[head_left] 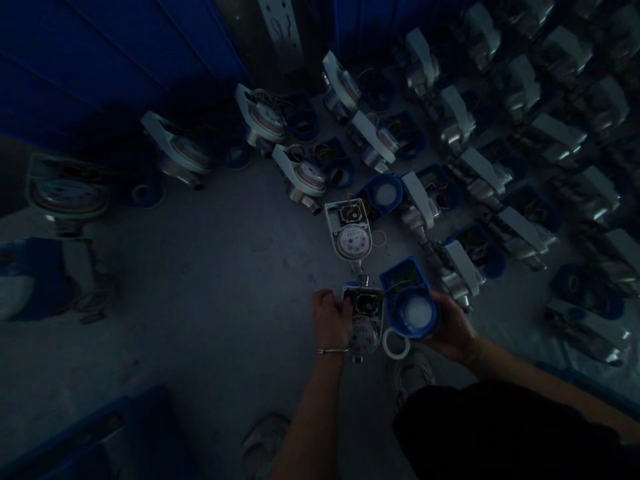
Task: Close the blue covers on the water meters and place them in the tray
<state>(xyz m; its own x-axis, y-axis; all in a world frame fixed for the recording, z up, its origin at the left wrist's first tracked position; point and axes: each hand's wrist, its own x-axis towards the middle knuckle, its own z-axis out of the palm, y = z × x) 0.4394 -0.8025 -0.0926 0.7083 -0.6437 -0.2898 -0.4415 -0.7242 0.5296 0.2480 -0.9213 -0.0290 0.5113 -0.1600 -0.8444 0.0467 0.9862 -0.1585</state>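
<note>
My left hand (331, 321), with a bracelet at the wrist, has its bent fingers closed on the left edge of an opened water meter (363, 337). That meter has a white housing, a round dial and a dark compartment above the dial. My right hand (453, 330) grips a blue meter cover (419, 315) by its right side. The cover lies inside up, with a round pale window; thin wires run near it toward the meter. A white ring (396, 344) lies just below, between meter and cover. Another opened meter (353, 239) sits directly beyond.
Rows of meters with blue covers (470, 257) fill the right side of the floor (225, 267). More meters (263, 117) line the back by blue panels (115, 47). A blue crate (125, 407) is at lower left. My shoes (265, 440) are close below.
</note>
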